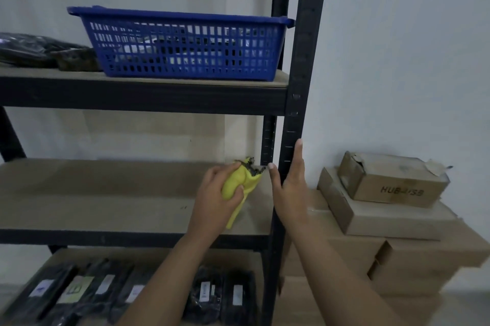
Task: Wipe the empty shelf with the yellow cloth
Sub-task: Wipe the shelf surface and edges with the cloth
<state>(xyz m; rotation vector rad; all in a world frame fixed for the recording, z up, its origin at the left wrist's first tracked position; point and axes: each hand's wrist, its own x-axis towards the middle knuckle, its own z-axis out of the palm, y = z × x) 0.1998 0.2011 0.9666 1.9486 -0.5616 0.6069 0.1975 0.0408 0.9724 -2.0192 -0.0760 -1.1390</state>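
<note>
At the shelf's right end, the left hand is gripping the cloth; the board is stretching leftward, while the right hand is bracing flat-fingered on the post.

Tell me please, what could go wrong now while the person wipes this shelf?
1. The yellow cloth is bunched in the left hand and its tip looks dirty, so it may smear dirt on the empty shelf instead of removing it.
2. The right hand rests with straight fingers against the black upright post; its slotted edge could scrape the fingers if the hand slides.
</note>
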